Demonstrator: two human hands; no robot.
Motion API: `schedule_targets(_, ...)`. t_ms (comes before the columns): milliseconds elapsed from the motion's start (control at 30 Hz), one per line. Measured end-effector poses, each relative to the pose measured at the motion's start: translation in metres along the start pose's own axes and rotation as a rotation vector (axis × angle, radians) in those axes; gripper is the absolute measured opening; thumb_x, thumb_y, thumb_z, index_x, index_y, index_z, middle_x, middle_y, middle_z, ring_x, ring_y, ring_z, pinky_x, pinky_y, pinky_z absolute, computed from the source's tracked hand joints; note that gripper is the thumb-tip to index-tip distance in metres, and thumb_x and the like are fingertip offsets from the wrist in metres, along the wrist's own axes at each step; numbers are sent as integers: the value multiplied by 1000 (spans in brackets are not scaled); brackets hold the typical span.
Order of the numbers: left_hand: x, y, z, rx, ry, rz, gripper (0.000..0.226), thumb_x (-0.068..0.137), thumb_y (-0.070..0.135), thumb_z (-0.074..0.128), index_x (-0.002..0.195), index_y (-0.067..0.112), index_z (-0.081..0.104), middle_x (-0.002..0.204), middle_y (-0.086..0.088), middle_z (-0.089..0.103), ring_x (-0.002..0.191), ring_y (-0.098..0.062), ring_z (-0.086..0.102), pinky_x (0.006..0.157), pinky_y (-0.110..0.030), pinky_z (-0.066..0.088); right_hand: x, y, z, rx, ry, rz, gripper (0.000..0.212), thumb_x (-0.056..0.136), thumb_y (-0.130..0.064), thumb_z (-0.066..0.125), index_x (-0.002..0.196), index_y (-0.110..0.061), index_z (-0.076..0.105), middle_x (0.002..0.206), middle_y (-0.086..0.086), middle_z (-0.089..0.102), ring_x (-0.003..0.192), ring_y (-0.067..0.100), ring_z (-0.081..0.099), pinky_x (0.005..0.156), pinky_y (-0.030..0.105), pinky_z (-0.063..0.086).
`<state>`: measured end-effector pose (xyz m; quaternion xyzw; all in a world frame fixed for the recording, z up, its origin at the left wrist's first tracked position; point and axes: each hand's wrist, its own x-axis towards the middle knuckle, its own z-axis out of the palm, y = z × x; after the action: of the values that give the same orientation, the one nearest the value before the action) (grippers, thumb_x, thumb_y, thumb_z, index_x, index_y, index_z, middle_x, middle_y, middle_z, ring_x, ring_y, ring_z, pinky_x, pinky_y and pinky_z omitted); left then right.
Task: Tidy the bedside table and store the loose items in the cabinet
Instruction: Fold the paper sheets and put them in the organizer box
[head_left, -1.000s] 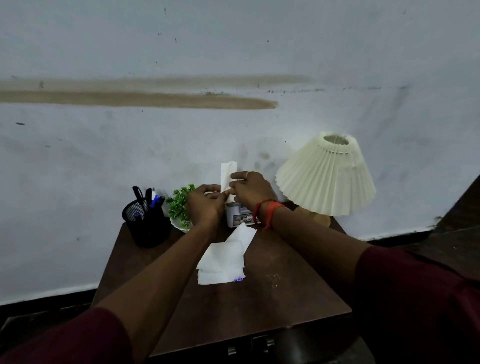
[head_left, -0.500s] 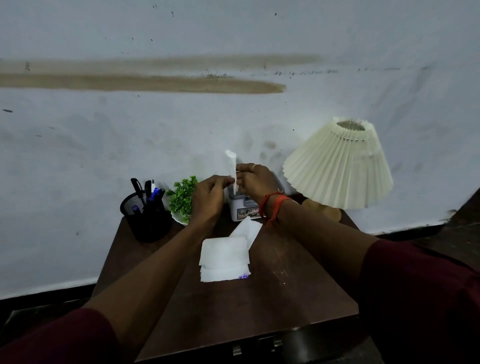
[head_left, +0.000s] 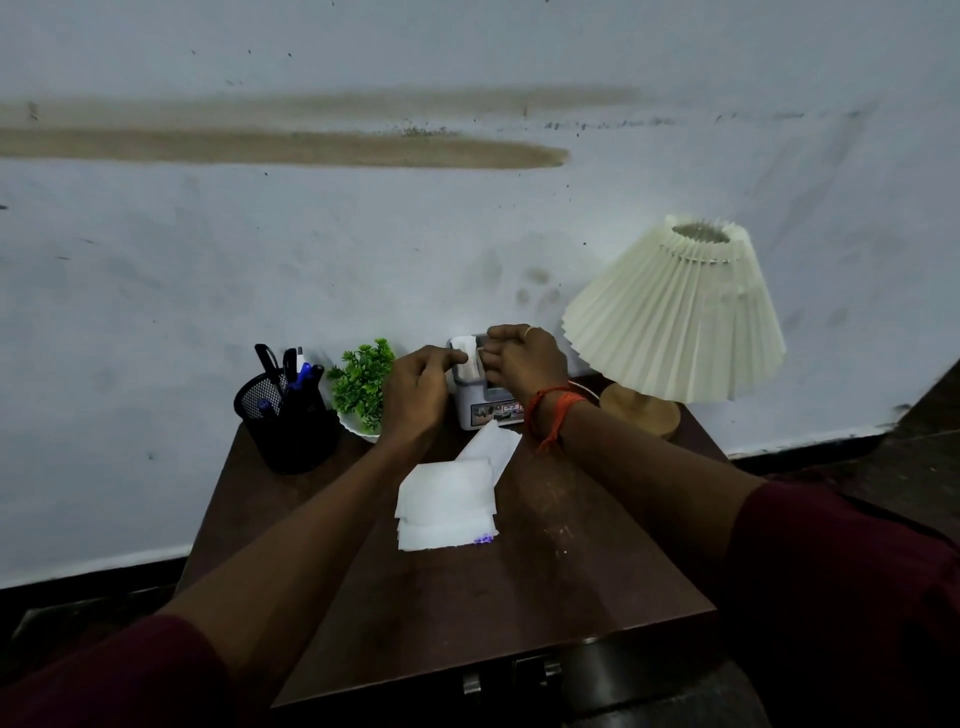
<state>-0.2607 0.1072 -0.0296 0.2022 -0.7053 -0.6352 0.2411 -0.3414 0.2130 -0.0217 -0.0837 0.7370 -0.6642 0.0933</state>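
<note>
Presently both hands, left hand (head_left: 415, 387) and right hand (head_left: 524, 364), pinch a folded tissue (head_left: 464, 354) upright over the grey holder (head_left: 485, 402); loose tissue stack (head_left: 447, 501) lies nearer on the tabletop (head_left: 519, 597), below them.

dim, bluish indoor light | soft shadows | wide-angle bending at edges | slight softness

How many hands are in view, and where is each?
2. The left hand and the right hand meet at the back of the table, both pinching a white tissue into the small grey holder.
</note>
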Motion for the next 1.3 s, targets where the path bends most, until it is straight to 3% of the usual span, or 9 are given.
schedule_targets(133,-16,1,-8,62,29,83,29,80,27,50,68,34,76,84,6,76,92,-19,69,86,-43,54,-33,7,-7,41,49,-6,22,65,-16,44,75,-25,61,86,12,71,84,29,70,80,47,58)
schedule_targets(233,-36,-11,-19,37,8,96,29,87,20,51,78,26,78,87,4,76,93,-15,71,90,-43,55,-58,26,-16,-188,41,-51,22,75,-12,50,78,-29,64,89,5,73,87,21,70,87,45,57)
schedule_targets(300,-51,-21,-29,12,12,46,28,88,20,51,80,23,77,89,2,77,94,-15,71,92,-41,55,-73,42,-21,-353,-24,-65,24,82,-7,52,89,-24,69,95,1,73,89,17,69,90,35,55)
schedule_targets(400,-70,-32,-44,-71,107,-95,28,88,17,49,85,12,76,93,-7,76,95,-21,72,93,-41,55,-85,54,-24,-650,-155,-91,28,84,-18,53,106,-24,69,113,-3,69,97,14,66,92,22,50)
schedule_targets(533,-91,-34,-55,-291,253,-348,35,97,13,37,97,-4,68,102,-19,71,97,-30,69,86,-33,54,-96,58,-22,-953,-284,-187,46,82,-39,60,127,-31,57,134,-3,52,126,18,46,105,33,39)
schedule_targets(667,-109,-30,-58,-381,285,-464,36,96,18,35,91,3,67,99,-17,71,95,-25,69,84,-31,52,-108,60,-21,-964,-212,-336,46,84,-43,57,129,-32,55,135,-7,51,130,15,41,107,35,33)
schedule_targets(833,-124,-25,-60,-418,275,-506,34,94,18,37,97,1,67,102,-15,72,97,-25,69,89,-31,52,-110,67,-17,-1125,-242,-334,48,93,-38,45,139,-26,45,141,-4,48,130,19,38,109,39,32)
schedule_targets(1033,-136,-26,-69,-462,277,-569,34,93,19,39,98,2,68,105,-17,72,99,-26,69,95,-37,50,-106,64,-7,-1152,-196,-280,46,90,-39,49,134,-27,50,133,0,49,125,22,42,105,39,34)
schedule_targets(1300,-146,-23,-73,-554,238,-592,36,96,29,40,106,8,68,114,-12,70,110,-24,65,104,-37,46,-111,58,-3,-986,-151,-220,21,78,-35,66,98,-30,70,112,0,60,112,21,53,97,35,45)
